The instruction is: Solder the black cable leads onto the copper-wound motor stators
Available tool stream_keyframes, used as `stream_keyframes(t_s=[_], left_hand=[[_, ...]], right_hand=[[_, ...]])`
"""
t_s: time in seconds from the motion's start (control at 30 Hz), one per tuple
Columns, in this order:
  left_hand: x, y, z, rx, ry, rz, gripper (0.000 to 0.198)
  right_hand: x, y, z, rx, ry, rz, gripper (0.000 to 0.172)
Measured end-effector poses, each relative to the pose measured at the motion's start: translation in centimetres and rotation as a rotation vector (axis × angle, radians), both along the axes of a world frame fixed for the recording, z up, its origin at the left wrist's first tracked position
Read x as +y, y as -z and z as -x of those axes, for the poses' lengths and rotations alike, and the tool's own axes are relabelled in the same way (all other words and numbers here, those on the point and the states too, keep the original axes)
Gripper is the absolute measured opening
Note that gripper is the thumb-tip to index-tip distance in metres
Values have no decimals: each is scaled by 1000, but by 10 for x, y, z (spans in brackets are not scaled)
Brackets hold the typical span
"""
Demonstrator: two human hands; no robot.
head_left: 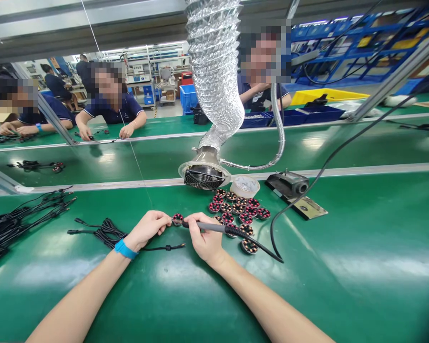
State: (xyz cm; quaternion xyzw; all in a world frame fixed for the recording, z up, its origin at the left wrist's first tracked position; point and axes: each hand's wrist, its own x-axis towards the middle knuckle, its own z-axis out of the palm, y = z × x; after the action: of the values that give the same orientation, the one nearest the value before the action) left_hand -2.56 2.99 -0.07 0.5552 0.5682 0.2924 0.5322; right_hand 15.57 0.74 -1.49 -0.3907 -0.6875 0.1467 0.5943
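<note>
My left hand (pixel 152 227), with a blue band at the wrist, is closed in a pinch. A thin solder wire (pixel 135 155) hangs from above and runs down to it. Just off these fingertips, a small round motor stator (pixel 178 218) with red-and-black windings sits on the green bench. My right hand (pixel 206 240) is wrapped round the grey handle of a soldering iron (pixel 212 227), pen-like, its front end pointing left at the stator. The iron's tip and the exact contact are too small to make out.
Several more stators (pixel 246 218) stand right of my right hand, by a white tape roll (pixel 245 186). A fume-extraction duct (pixel 205 174) hangs ahead. The iron stand (pixel 289 183) is back right; its cable (pixel 325 164) crosses the bench. Black cables (pixel 109 231) lie left. Co-workers sit opposite.
</note>
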Motion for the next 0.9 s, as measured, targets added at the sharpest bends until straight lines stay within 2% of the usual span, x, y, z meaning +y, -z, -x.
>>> stream_keyframes(t_s=[0.3,0.6,0.9], left_hand=[[0,1,1,-18,-12,2,25],[1,1,0,-20,1,3,25],[2,4,2,-42,16,6,25]], right_hand=[[0,-1,1,30,-20,34,23],[2,-1,-1,150,27,68,24],[6,-2,2,29,8,122,20]])
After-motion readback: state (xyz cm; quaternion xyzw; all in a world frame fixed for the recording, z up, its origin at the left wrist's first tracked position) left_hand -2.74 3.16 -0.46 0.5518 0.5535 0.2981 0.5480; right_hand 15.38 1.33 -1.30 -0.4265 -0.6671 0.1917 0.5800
